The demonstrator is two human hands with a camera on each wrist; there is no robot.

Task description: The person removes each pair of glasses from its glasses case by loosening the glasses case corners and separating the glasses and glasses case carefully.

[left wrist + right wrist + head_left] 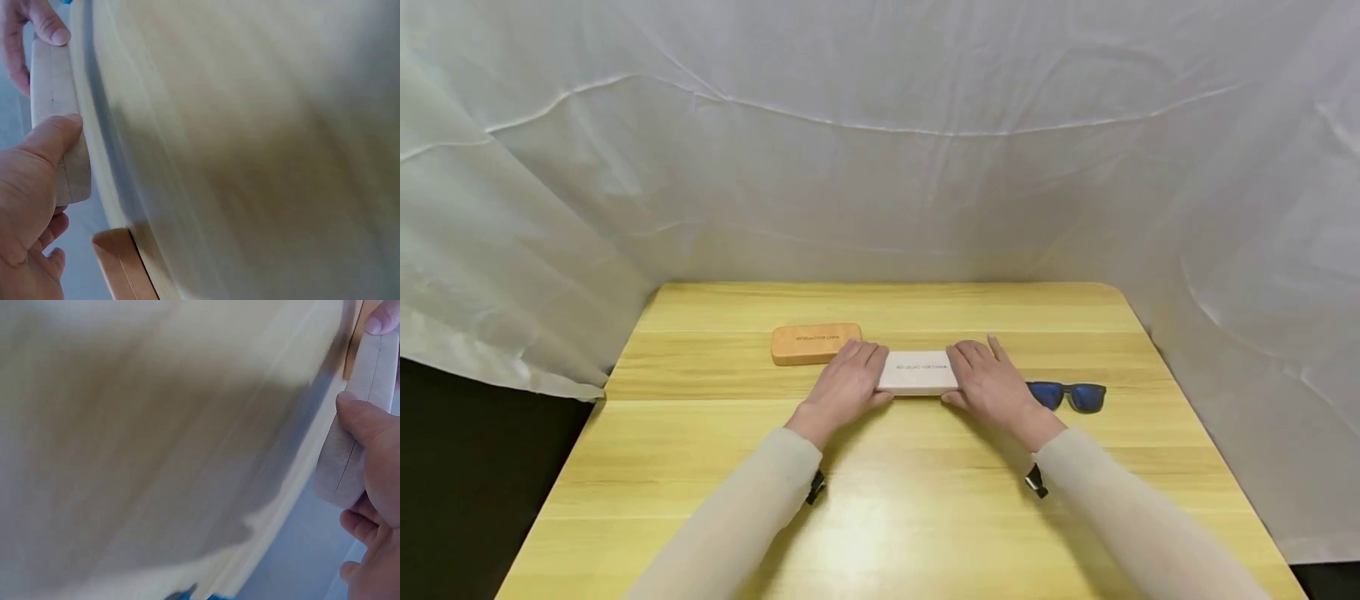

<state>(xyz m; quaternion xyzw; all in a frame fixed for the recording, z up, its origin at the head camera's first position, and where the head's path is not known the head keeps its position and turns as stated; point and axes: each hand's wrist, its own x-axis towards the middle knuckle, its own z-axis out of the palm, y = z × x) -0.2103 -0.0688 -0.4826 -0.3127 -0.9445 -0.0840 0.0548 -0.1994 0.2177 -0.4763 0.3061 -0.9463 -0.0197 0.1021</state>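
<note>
A white glasses case [919, 375] with dark lettering on its lid is held between both hands in the head view. My left hand [850, 379] grips its left end and my right hand [988, 383] its right end, thumbs on the near side. Both wrist views show the thumbs along the side of the white case [342, 462], where a thin seam runs and the lid is closed. An orange glasses case [812, 346] lies just behind the left hand. Beside the right hand rest dark sunglasses [1085, 398] with blue lenses, partly hidden by that hand.
The wooden table [910, 517] spreads under the arms, with its back edge beyond the cases. White cloth [880, 192] hangs behind the table and along both sides. A dark area shows past the table's left edge.
</note>
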